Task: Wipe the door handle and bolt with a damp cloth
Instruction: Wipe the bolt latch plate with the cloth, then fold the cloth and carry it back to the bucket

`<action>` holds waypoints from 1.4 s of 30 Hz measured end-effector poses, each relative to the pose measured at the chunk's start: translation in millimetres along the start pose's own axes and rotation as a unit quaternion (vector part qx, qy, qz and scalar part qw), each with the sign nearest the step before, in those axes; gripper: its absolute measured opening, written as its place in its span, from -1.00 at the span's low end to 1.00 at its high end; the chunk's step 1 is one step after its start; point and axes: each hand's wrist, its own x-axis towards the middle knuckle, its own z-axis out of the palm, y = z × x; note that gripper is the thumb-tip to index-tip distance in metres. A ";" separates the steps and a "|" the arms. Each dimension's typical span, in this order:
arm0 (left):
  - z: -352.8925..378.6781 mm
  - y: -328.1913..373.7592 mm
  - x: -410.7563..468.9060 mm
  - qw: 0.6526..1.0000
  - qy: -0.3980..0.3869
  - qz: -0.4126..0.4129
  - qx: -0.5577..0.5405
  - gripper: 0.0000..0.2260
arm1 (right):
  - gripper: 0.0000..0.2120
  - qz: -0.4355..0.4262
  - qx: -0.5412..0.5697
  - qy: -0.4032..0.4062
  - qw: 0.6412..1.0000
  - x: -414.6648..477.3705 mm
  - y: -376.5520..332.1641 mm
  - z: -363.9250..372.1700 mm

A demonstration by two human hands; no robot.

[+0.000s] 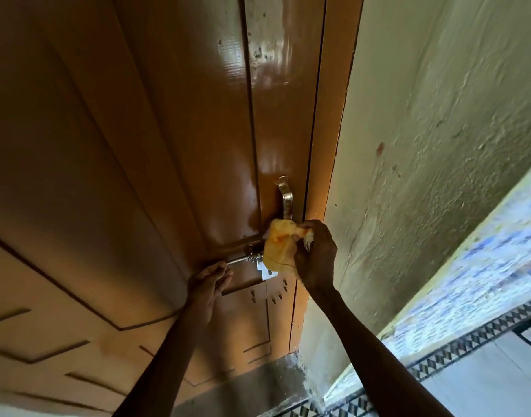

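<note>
Two bare forearms reach up from the bottom of the view toward a glossy brown door (168,145). Right hand (313,257) is curled tight around a bunched yellow cloth (280,246), orange-stained in the middle, and it's pressing that cloth against the door just under the handle (285,197). Left hand (208,281) sits lower and to the left, fingers loosely bent, fingertips right at the free end of the bolt (243,260); whether they actually pinch the rod I cannot tell.

Now the geometry that matters: the bolt runs roughly level, its long axis pointing left from the cloth toward the left hand, and the cloth already covers or touches its right end near the white catch plate (265,273). So the wiping hand is the nearer one, and my read is that a stroke leftward along the rod is what comes next. The handle stands upright directly above the cloth, close to the door's edge by the pale wall (423,145).

Handle looks bright and silvery, curved, catching light. Bolt is thin, metallic, with a knobbly fitting mid-way. Small screws dot the panel below it.
</note>
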 end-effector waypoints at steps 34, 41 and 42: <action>76.2 -224.8 -248.5 0.958 -0.065 0.011 0.278 -0.75 | -0.61 0.598 0.364 -0.288 0.654 -251.1 56.6 -243.5; 146.1 -290.4 -285.7 0.955 -0.113 -0.029 0.274 -0.60 | -0.44 0.557 0.204 -0.284 0.753 -259.2 120.2 -335.7; 159.8 -302.8 -288.5 0.958 -0.108 -0.043 0.262 -0.62 | -0.46 0.548 0.199 -0.291 0.759 -258.3 133.7 -349.7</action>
